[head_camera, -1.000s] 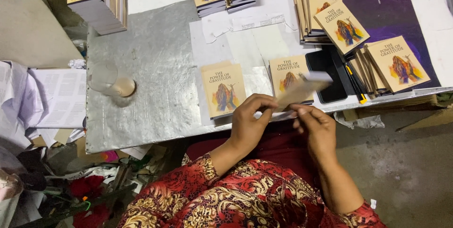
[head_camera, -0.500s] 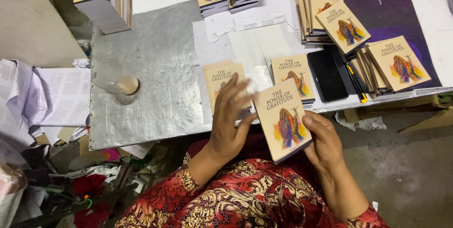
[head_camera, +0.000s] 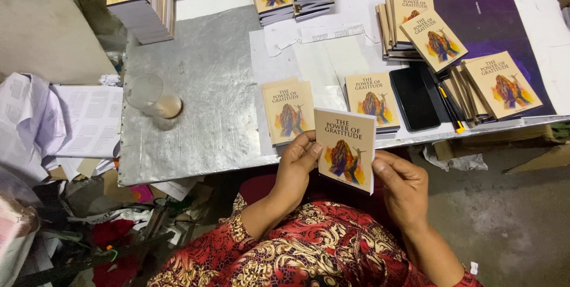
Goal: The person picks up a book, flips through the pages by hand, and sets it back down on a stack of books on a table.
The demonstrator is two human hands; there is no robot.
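From the head camera, you now hold the tan booklet (head_camera: 345, 149) upright in front of you, cover facing up at you, just off the near edge of the metal table (head_camera: 202, 85). A moment ago it was tilted and still turning; now it sits square between both hands. Your left hand (head_camera: 297, 165) curls its fingers around the left edge, your right hand (head_camera: 404, 183) clasps the right edge. Two short stacks of matching booklets (head_camera: 289, 110) lie just beyond it on the table, a plastic cup (head_camera: 153, 97) farther left.

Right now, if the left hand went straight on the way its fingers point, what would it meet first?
The left hand already touches the held book; past its edge, likely the book stack on the table, though depth is unclear.
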